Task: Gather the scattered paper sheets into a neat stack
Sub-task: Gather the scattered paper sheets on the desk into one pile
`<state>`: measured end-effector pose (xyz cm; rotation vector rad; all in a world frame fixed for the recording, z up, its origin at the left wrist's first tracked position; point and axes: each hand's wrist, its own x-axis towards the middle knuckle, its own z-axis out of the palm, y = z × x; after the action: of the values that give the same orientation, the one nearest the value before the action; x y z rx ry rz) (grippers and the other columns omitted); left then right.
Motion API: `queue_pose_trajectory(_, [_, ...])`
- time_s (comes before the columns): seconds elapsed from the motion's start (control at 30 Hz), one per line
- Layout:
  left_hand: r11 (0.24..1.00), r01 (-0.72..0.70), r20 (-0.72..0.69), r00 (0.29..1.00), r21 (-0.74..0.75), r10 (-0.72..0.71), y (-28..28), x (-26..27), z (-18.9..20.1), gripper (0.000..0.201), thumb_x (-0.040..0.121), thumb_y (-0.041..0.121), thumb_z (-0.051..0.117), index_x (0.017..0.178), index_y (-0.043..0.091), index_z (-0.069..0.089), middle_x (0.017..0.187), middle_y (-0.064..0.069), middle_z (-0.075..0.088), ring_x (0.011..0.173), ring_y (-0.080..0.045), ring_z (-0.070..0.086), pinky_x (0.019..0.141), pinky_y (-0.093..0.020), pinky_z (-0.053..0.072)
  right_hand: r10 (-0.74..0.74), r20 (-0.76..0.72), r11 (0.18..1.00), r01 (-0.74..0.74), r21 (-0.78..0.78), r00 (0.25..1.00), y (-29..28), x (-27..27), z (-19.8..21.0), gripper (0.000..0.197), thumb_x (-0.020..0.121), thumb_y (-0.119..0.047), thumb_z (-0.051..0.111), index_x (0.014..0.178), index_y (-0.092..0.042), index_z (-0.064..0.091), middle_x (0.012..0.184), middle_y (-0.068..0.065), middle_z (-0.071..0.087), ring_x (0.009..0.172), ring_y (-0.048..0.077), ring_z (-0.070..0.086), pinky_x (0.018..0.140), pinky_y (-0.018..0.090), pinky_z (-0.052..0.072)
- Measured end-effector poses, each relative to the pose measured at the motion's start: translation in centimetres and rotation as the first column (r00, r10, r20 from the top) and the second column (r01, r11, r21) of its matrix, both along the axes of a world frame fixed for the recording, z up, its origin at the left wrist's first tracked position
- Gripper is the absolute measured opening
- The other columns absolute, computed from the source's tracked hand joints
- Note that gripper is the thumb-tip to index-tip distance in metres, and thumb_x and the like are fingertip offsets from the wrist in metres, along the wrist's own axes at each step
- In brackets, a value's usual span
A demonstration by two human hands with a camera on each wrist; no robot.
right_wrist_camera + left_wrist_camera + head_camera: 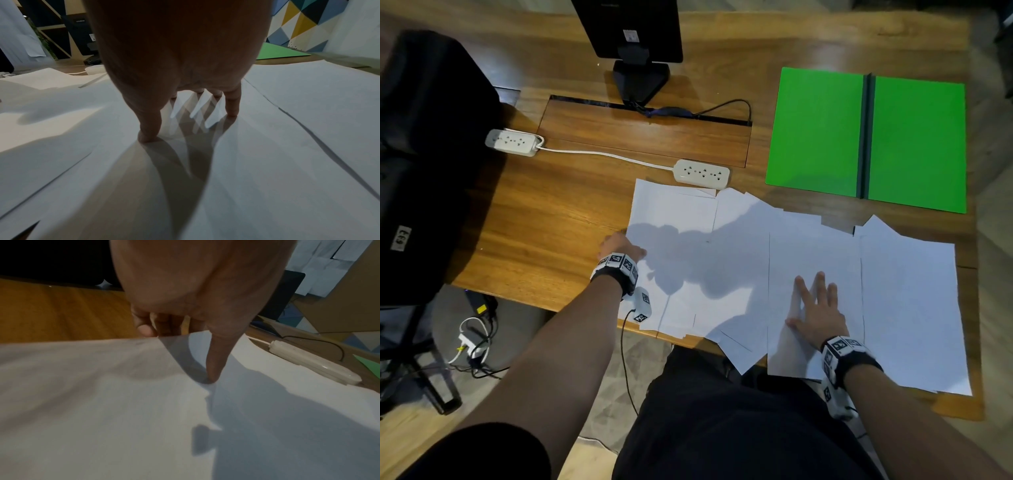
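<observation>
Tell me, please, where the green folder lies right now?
In the head view the green folder lies open at the desk's far right, beyond the paper sheets and right of the nearer power strip.

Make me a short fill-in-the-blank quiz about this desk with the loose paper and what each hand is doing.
1. The open folder lying on the desk is ____ in colour.
2. The right hand presses ____ on the paper sheets, fingers spread.
3. The left hand grips the sheets at their ____ edge.
4. Between the monitor and the sheets lie ____ white power strips.

Missing words: green; flat; left; two
</observation>
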<state>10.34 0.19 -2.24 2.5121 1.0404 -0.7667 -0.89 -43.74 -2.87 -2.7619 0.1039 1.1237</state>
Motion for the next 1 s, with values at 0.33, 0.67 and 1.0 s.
queue_pose_trajectory(0.33, [1.000, 0.021, 0.037, 0.999, 0.009, -0.022, -1.9, -1.3, -0.5, 0.054, 0.085, 0.013, 0.067, 0.136, 0.008, 0.050, 0.137, -0.017, 0.055, 0.120, -0.034, 0.060, 0.086, -0.037, 0.052, -0.005, -0.001, 1.000, 0.005, 0.003, 1.000, 0.0, 0.0, -0.3, 0.102, 0.094, -0.048, 0.062, 0.160, -0.038, -0.015, 0.165, 0.005, -0.036, 0.156, 0.041, -0.017, 0.114, 0.065, 0.032])
queue_pose_trajectory(0.67, [0.990, -0.066, 0.166, 0.982, -0.127, 0.086, -3.4, -2.8, 1.9, 0.024, 0.082, 0.014, 0.064, 0.104, 0.006, 0.071, 0.107, -0.013, 0.074, 0.082, -0.029, 0.065, 0.069, -0.032, 0.053, -0.003, -0.003, 1.000, 0.003, -0.002, 1.000, 0.1, -0.1, 0.0, 0.100, 0.096, -0.046, 0.061, 0.160, -0.037, -0.015, 0.165, 0.005, -0.036, 0.156, 0.041, -0.017, 0.115, 0.065, 0.032])
queue_pose_trajectory(1.0, [0.972, 0.234, 0.240, 0.945, -0.027, -0.221, -10.5, -7.6, 2.9, 0.036, 0.102, 0.020, 0.048, 0.136, 0.012, 0.045, 0.133, -0.014, 0.058, 0.110, -0.035, 0.064, 0.082, -0.047, 0.056, 0.001, 0.019, 1.000, -0.001, -0.006, 1.000, -0.1, -0.2, -0.8, 0.101, 0.096, -0.046, 0.062, 0.160, -0.037, -0.015, 0.165, 0.005, -0.036, 0.156, 0.041, -0.016, 0.113, 0.065, 0.034])
